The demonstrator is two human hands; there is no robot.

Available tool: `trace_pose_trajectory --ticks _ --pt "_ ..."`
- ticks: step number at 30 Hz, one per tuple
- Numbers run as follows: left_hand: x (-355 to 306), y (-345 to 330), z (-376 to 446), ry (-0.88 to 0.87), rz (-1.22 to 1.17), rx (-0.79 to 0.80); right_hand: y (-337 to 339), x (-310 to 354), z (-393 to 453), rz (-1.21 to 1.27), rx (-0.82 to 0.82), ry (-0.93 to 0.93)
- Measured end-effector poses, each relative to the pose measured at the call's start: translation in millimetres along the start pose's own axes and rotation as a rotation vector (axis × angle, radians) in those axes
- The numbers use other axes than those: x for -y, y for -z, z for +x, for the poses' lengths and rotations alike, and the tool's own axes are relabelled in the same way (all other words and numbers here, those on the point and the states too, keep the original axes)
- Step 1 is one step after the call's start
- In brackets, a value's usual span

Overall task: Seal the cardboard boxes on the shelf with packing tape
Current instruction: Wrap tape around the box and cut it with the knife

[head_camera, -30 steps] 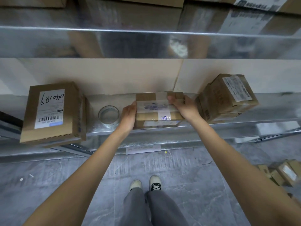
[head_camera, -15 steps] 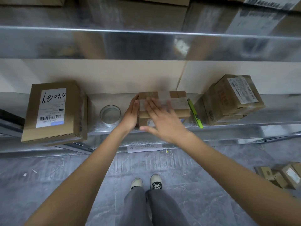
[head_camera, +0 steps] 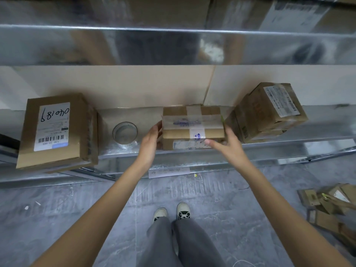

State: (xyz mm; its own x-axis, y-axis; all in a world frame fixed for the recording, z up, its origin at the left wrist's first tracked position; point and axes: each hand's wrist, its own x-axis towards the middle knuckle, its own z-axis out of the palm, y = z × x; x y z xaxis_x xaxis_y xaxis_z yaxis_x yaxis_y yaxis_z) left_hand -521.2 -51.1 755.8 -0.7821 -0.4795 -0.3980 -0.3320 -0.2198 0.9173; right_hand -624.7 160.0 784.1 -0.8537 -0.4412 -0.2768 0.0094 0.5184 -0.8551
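I see a small brown box [head_camera: 193,128] lying flat at the front edge of the metal shelf [head_camera: 123,153] — clear tape crosses its top both ways. A roll of clear tape [head_camera: 124,132] lies flat just left of it. Two more boxes flank them — a labelled one [head_camera: 55,130] far left, a tilted one [head_camera: 269,110] right.

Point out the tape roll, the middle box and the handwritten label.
tape roll [head_camera: 124,132], head view, clear rim
middle box [head_camera: 192,132], head view, taped top
handwritten label [head_camera: 52,126], head view, label centre
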Motion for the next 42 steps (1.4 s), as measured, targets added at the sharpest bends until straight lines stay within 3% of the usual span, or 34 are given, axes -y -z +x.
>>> trace_pose_trajectory --ticks 5,10,14,17,20,23,36,39,40,42 --pt "-2.8 -0.7 -5.1 -0.099 0.175 -0.063 -2.0 15.9 11.9 -0.076 -0.218 0.008" --pt "-2.6 7.7 26.7 -0.010 0.103 -0.100 -24.8 25.2 53.4 -0.235 -0.150 -0.090" --pt "-2.1 16.0 33.8 -0.054 0.132 0.042 -38.4 29.7 83.0 -0.473 -0.125 -0.114" --pt "-5.6 11.3 31.0 -0.096 0.096 0.063 -49.4 48.5 85.4 -0.845 -0.102 0.113" --pt "-2.1 10.3 31.2 -0.091 0.090 0.050 -71.3 68.2 74.0 -0.992 0.058 0.401" --pt "-0.2 10.8 34.4 -0.102 0.109 0.022 -94.8 60.1 63.6 -0.977 0.190 0.427" --pt "-2.5 3.1 31.5 -0.127 0.079 0.017 -79.8 -0.3 -33.3 -0.993 0.217 0.598" --pt "1.3 5.7 35.0 -0.130 0.049 -0.018 -66.0 15.3 -28.6 -0.716 0.081 0.644" --pt "4.9 5.8 37.5 -0.119 0.018 -0.039 -58.6 20.3 -23.1 -0.574 -0.020 0.598" --pt "8.1 2.2 34.9 -0.059 -0.084 -0.105 -45.0 28.5 -4.0 -0.237 -0.249 0.336"
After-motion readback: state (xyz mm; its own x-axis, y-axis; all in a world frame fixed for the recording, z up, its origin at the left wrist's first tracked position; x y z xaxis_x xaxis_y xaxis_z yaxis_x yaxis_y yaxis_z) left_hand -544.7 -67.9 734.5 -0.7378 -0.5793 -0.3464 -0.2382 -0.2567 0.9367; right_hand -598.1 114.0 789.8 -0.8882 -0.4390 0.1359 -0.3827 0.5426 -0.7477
